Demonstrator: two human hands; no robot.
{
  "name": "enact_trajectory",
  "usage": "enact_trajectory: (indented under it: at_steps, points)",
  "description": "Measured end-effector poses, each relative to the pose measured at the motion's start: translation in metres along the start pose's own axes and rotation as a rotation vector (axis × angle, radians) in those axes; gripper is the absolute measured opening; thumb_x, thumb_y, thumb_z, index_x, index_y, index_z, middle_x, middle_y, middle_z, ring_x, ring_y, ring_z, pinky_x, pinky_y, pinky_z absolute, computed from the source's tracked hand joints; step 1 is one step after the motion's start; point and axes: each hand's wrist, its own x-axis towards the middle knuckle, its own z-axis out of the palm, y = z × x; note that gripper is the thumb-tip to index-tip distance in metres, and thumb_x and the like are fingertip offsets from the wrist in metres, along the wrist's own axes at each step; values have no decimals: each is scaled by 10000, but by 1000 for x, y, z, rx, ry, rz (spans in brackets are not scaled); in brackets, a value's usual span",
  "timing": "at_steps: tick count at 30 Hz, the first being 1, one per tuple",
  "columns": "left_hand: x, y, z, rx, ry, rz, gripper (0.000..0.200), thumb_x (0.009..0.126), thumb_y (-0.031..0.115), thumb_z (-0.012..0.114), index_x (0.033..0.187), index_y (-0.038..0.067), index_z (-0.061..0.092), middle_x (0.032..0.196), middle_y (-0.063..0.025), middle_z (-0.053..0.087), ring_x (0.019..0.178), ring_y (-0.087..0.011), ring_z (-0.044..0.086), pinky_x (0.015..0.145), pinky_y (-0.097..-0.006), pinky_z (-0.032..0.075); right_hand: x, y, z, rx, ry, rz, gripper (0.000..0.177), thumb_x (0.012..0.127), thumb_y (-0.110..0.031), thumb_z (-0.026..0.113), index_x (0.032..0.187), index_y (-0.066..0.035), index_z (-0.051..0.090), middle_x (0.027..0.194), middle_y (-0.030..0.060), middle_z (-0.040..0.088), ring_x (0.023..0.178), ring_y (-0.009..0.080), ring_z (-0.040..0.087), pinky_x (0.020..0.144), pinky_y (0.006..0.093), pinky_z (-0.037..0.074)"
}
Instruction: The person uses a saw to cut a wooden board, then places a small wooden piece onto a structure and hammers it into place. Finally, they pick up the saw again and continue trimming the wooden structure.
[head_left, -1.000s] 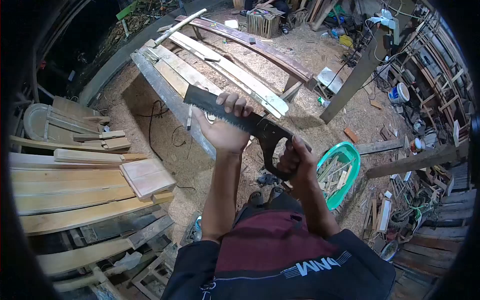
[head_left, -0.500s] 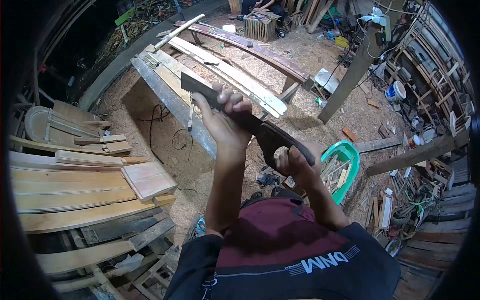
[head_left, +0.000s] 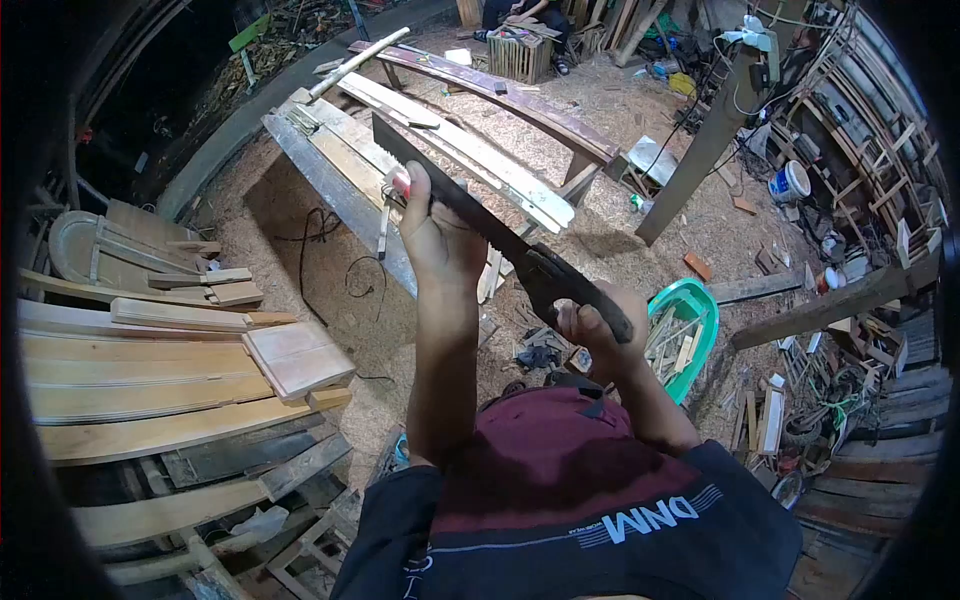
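A handsaw [head_left: 470, 215] with a dark blade and black handle is held slantwise in front of my chest, its toothed edge facing the lower left. Around the handle, my right hand [head_left: 600, 325] is closed, thumb on top. My left hand [head_left: 437, 240] is closed at the blade's far half, with the thumb up beside the teeth. A pinkish-white spot, perhaps a fingertip, shows at the thumb tip; the blade hides the other fingers. Beyond the saw lies a low workbench [head_left: 335, 205] bearing pale planks [head_left: 450, 150].
A green basin [head_left: 712, 325] of wood scraps stands to the right, near a wooden post [head_left: 700, 160]. Stacked boards [head_left: 140, 385] fill the left side. A long bench [head_left: 500, 95] stands farther off. Another person [head_left: 530, 15] sits at the back. Shavings cover the floor.
My left hand has turned; its fingers, which curled over the blade, are now mostly behind it, with the thumb raised. The blade has shifted slightly right, and my right hand slightly down.
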Motion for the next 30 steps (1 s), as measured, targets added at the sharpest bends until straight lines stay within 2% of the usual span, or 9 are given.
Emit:
enact_trajectory:
  at_steps: [3,6,9,12,15,18,21,25,30]
  points:
    - [0,3,-3,-66,-6,-40,447,970,490,593,983,46,547,755,-35,543,672,-155,571,580,-247,485,3,3,7,10,37,-100,497,934,-424,628,634,-36,546,593,28,540,523,113,506,501,282,405]
    - [3,5,-8,-136,-18,-84,464,975,495,578,995,32,551,777,-43,578,709,-158,588,632,-257,491,4,-9,10,-20,79,-24,517,926,-457,624,640,-31,564,599,31,558,524,106,516,490,276,398]
    - [9,1,-16,-65,40,1,418,982,456,584,1031,41,569,844,-61,624,745,-167,605,709,-299,508,4,-15,5,-29,0,73,477,943,-472,606,770,-28,627,661,43,567,604,141,539,559,304,420]
    - [11,-1,-26,-90,15,-26,518,987,350,609,1398,77,453,1306,-86,596,1196,-237,566,1067,-422,394,6,-12,6,62,20,110,473,940,-460,621,757,-23,622,637,17,555,582,109,521,542,277,412]
    - [15,-5,-28,-41,72,31,346,997,400,579,1099,70,604,928,-41,653,837,-178,621,819,-339,492,7,-8,8,118,28,154,456,940,-439,625,753,-24,603,616,6,540,559,85,496,509,262,384]
    - [15,-7,-28,13,117,43,348,1003,388,575,1144,72,607,953,-36,659,894,-172,624,857,-334,482,10,3,7,241,5,185,436,937,-428,635,760,-33,585,601,-5,517,535,71,471,483,248,352]
    - [40,-16,-65,59,53,-21,342,1000,383,584,1159,82,609,1001,-37,664,932,-168,630,897,-354,485,21,11,10,264,15,189,408,943,-403,643,769,-41,573,597,-19,493,519,66,448,472,240,329]
    - [54,-15,-52,185,4,24,316,989,384,604,1118,97,622,1055,-36,669,1005,-179,637,953,-374,484,30,44,31,514,96,105,452,962,-448,639,772,-47,556,591,-34,463,492,64,417,444,247,313]
    - [56,-5,-54,81,-55,-132,308,998,376,579,1083,84,629,971,-45,677,908,-211,662,859,-389,521,29,45,43,534,101,122,446,979,-441,615,764,-59,535,585,-26,459,484,69,427,436,250,324]
